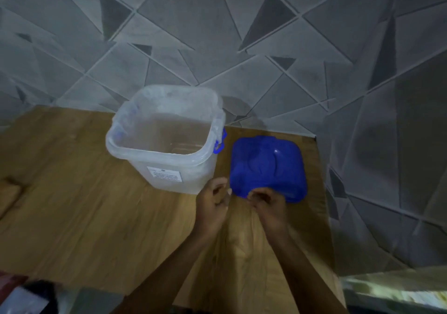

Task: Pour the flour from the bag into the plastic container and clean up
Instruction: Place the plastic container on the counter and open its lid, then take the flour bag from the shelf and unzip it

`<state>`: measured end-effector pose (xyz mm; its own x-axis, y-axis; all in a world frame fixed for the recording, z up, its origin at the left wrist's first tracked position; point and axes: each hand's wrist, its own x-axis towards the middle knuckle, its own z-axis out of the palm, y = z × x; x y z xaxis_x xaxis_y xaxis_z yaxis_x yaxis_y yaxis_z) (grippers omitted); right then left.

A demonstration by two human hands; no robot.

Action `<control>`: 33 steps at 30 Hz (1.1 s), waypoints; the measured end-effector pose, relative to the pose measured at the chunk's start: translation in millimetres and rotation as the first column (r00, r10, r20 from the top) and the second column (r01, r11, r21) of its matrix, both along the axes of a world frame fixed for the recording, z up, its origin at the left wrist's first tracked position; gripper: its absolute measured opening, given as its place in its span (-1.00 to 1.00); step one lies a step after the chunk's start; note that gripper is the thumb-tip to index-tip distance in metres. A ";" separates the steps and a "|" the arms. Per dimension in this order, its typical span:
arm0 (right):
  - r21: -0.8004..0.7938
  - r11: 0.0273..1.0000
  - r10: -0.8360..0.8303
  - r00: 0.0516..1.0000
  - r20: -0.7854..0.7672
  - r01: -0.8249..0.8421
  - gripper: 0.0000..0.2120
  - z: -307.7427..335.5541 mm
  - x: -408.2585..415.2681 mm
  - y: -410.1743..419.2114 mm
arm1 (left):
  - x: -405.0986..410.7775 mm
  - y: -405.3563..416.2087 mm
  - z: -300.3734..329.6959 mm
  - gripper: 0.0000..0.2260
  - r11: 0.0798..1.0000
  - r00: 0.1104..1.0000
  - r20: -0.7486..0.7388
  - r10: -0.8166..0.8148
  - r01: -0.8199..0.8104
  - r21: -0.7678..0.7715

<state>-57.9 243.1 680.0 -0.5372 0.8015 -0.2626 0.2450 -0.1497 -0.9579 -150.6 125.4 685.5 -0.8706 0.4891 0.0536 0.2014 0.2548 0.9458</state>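
Left hand [216,194] and right hand [267,199]: fingers curled, contents blurred, cannot tell; blue lid [267,166] just beyond fingertips; open plastic container [167,137] beyond-left; flour bag unseen; risk: knocking lid off table [72,193] edge.

Head-mounted, wide-angle, looking forward and steeply down from above onto a wooden table [72,205] set against a patterned wall [217,35]. Near enough for forearms to enter from the bottom edge. Single view only.
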 end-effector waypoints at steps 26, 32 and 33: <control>0.373 0.895 0.424 0.726 -0.542 -0.245 -0.77 251.2 -246.3 -348.5 | -206.9 -372.0 246.4 -0.81 0.908 0.767 -0.489 0.416 -0.314 0.278; 0.466 0.862 0.475 0.636 -0.608 -0.199 -0.87 328.4 -314.0 -394.7 | -264.6 -431.2 317.9 -0.83 0.859 0.655 -0.555 0.512 -0.372 0.353; 0.483 0.855 0.484 0.625 -0.613 -0.189 -0.88 340.3 -324.3 -399.0 | -273.6 -436.8 328.7 -0.83 0.851 0.642 -0.559 0.524 -0.379 0.363</control>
<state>-382.2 -156.0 1020.3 -0.6860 0.4745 0.5517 -0.5441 0.1689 -0.8218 -424.1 -311.4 1014.3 -0.7090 -0.0414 0.7040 0.6627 0.3023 0.6851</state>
